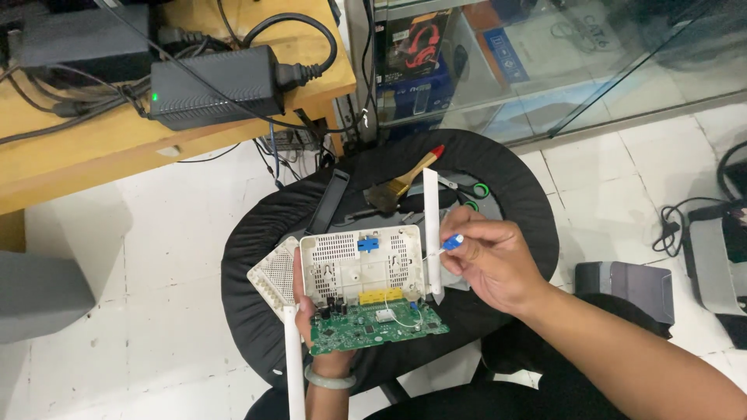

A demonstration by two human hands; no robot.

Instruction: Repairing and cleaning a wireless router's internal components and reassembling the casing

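Observation:
My left hand (310, 311) grips an opened white router shell (362, 264) from below, with its green circuit board (379, 325) hanging out of the near edge. Two white antennas stick out, one upright (430, 233) at the right and one (293, 365) pointing down toward me. A blue connector (368, 244) sits on the shell's inner face. My right hand (490, 260) pinches a small blue-tipped plug (453, 243) on a thin white fibre just right of the upright antenna. A second vented white cover (274, 274) lies under the shell at the left.
Everything rests over a round black stool (513, 179). On it lie a paintbrush with a red-tipped wooden handle (405, 183) and green-handled pliers (473, 194). A wooden desk (85, 148) with black power adapters (218, 84) is at the upper left, a glass cabinet (545, 54) behind.

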